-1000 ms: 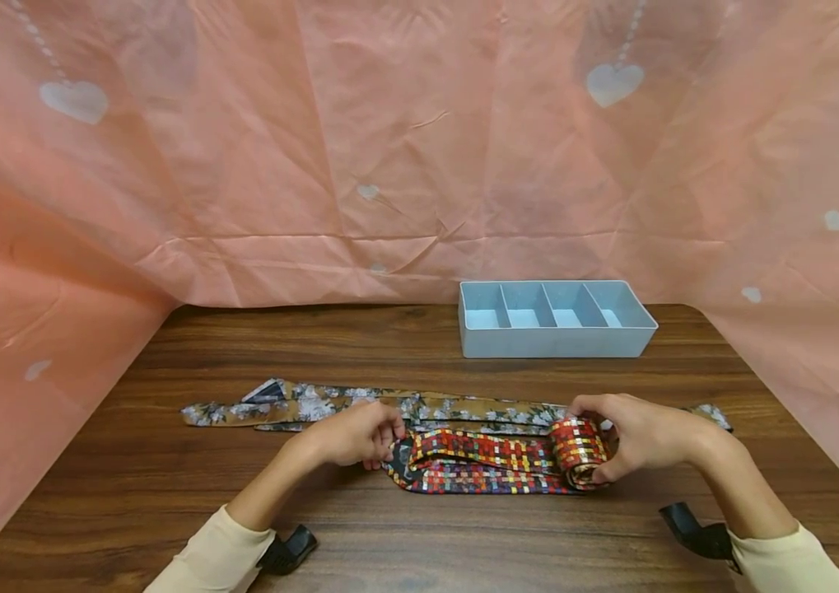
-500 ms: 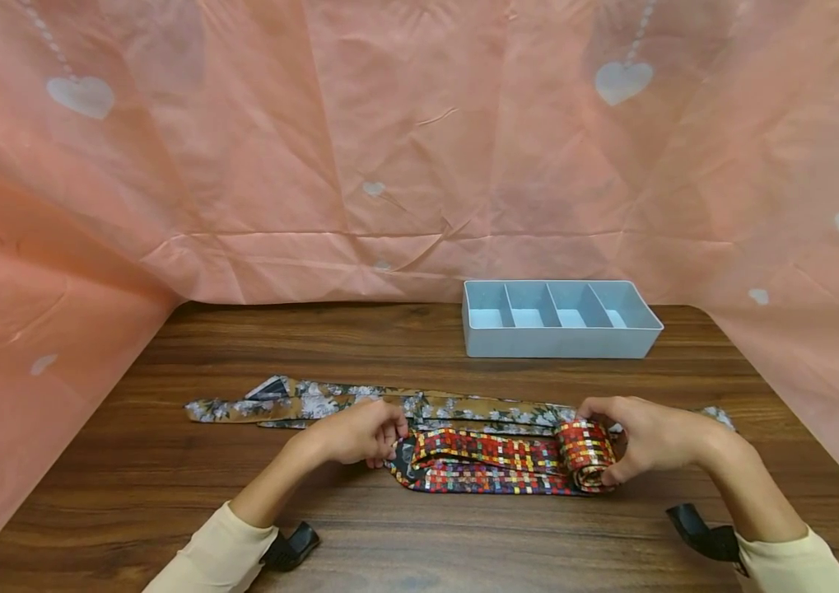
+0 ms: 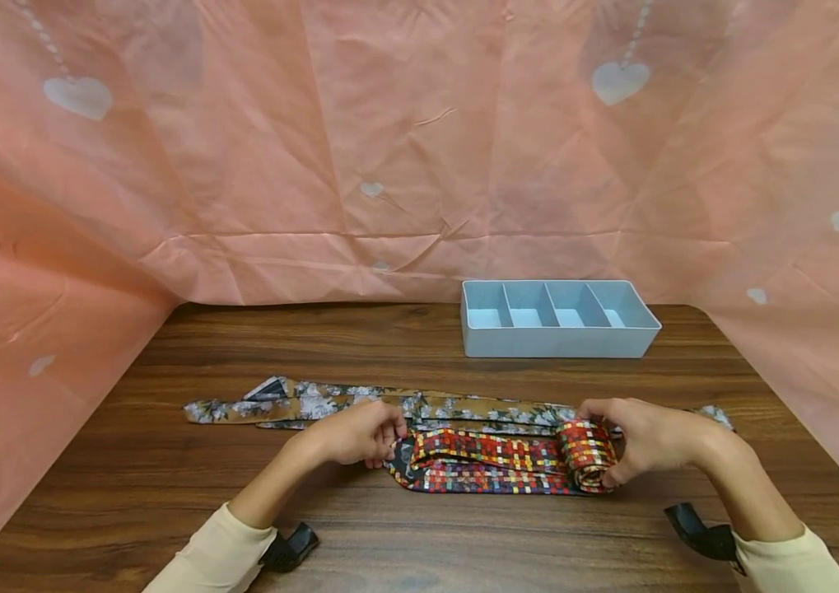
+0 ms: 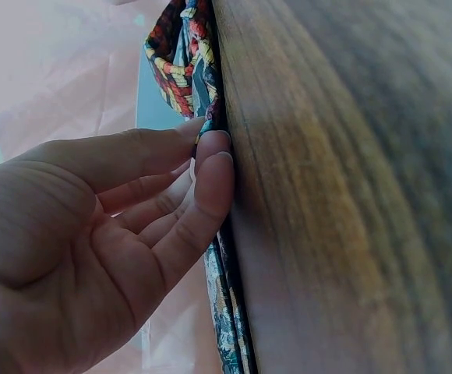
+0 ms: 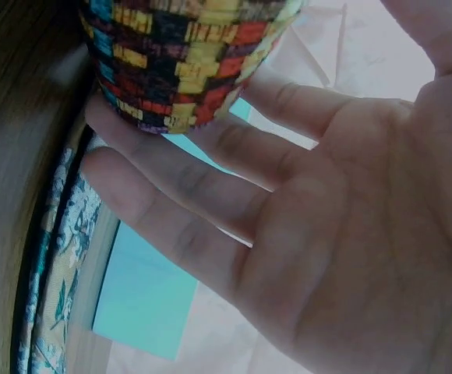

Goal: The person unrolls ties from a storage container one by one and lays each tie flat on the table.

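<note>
A necktie (image 3: 493, 478) with red, yellow and black checks lies lengthwise on the wooden table, its right part wound into a thick roll (image 3: 586, 451). My right hand (image 3: 652, 435) holds this roll between thumb and fingers. In the right wrist view the checked roll (image 5: 179, 66) stands against the fingers. At the tie's left end, my left hand (image 3: 360, 432) pinches the dark-lined tip; the left wrist view has the thumb and fingertips on its edge (image 4: 203, 132). Just behind lies a tan floral necktie (image 3: 463, 408), partly hidden by both hands.
A pale blue-grey box (image 3: 552, 342) with several compartments stands at the back right of the table (image 3: 360, 543). Pink cloth (image 3: 404, 148) with white hearts hangs round the back and sides. The floral tie stretches across most of the table's width.
Little differs. The roll and my right hand sit a touch further right than one second ago, while my left hand keeps its pinch on the tie's end.
</note>
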A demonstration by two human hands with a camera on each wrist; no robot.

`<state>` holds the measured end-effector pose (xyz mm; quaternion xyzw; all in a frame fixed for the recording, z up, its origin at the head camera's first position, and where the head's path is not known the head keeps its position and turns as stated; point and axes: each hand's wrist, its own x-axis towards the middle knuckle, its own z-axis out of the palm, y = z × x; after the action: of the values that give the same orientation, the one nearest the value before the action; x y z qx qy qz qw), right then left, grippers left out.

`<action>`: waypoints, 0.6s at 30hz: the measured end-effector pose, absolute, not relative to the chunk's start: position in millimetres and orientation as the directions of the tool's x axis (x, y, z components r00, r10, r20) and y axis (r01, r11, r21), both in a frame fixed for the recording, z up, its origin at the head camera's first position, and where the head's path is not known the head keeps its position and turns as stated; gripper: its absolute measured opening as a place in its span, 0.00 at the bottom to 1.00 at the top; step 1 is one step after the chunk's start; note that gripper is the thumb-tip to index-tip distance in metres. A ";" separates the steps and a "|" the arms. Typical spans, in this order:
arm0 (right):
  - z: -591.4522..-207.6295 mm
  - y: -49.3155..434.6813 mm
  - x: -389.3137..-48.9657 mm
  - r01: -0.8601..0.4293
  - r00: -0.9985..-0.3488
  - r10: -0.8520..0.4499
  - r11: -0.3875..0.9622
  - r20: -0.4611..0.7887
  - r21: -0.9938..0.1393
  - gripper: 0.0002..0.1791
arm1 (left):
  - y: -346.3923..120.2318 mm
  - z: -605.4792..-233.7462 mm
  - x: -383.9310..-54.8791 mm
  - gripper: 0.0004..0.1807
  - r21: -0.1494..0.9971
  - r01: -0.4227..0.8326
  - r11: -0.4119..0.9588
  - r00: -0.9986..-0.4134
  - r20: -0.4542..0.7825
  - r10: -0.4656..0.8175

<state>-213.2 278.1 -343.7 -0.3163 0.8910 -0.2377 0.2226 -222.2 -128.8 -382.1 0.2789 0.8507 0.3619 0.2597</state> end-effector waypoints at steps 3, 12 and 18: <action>-343.9 274.2 -211.5 -0.457 -0.715 -0.660 0.692 -0.233 -0.559 0.38 | -129.7 -382.7 -222.8 0.10 0.760 0.283 0.585 -0.712 -0.243 0.659; -347.0 261.9 -211.7 -0.503 -0.698 -0.695 0.649 -0.176 -0.571 0.36 | -131.6 -383.6 -223.8 0.10 0.763 0.276 0.585 -0.713 -0.246 0.657; -350.2 262.1 -211.9 -0.496 -0.677 -0.718 0.606 -0.160 -0.621 0.34 | -130.5 -383.8 -223.8 0.10 0.767 0.282 0.576 -0.705 -0.241 0.667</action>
<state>-211.9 262.1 -350.2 -0.3476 0.8733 -0.2755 0.2014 -223.8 -130.5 -383.8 0.2799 0.8479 0.3656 0.2628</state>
